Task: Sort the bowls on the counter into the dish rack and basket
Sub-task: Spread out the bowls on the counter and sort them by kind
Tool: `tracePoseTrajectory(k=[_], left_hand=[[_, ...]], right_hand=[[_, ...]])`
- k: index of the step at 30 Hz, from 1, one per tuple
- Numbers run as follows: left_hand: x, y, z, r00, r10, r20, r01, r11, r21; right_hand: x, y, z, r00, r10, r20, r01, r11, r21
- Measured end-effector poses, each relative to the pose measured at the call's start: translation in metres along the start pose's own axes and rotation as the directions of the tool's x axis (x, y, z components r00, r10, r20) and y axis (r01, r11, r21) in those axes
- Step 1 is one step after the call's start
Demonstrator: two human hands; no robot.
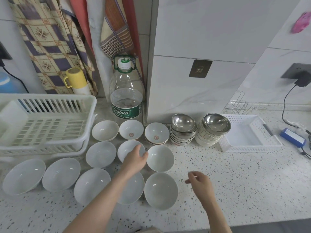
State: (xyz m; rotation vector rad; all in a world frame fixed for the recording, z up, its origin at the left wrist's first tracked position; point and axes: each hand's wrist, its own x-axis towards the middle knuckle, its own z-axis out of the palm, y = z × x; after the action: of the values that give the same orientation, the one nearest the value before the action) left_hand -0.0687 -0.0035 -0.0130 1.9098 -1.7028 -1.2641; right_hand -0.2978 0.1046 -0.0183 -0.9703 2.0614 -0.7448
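Note:
Several white bowls stand open side up on the speckled counter point(235, 182). My left hand point(135, 159) reaches over a small white bowl point(127, 149) in the middle row, fingers curled on its near rim. Beside it on the right sits another white bowl point(160, 158). My right hand point(199, 182) hovers above the bare counter with loosely curled fingers, holding nothing. Two stacks topped by steel bowls point(184, 124) point(216, 122) stand at the back. The white dish rack point(45, 121) is at the left, the white basket point(250, 133) at the right.
A large water bottle point(127, 96) stands behind the bowls against the wall corner. A yellow-capped flask point(76, 80) is behind the rack. A wire rack point(239, 106), a blue device point(292, 137) and cables lie at the far right.

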Motion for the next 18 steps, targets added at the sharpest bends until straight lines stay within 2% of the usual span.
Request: tracePoseTrajectory(k=[8,13,18], left_hand=[[0.056,0.032,-0.006,0.993,-0.056,-0.105,0.060,0.998,0.032],[0.076,0.044,0.002,0.987,-0.092,-0.134,0.096,0.995,0.021],[0.089,0.047,0.008,0.988,-0.065,-0.142,0.065,0.998,-0.005]], right_hand=[[0.063,-0.054,-0.037,0.986,-0.018,-0.163,0.035,0.995,0.098],[0.096,-0.077,-0.054,0.978,-0.050,-0.200,0.053,0.999,0.012],[0.123,-0.094,-0.055,0.989,-0.073,-0.127,0.055,0.989,-0.141]])
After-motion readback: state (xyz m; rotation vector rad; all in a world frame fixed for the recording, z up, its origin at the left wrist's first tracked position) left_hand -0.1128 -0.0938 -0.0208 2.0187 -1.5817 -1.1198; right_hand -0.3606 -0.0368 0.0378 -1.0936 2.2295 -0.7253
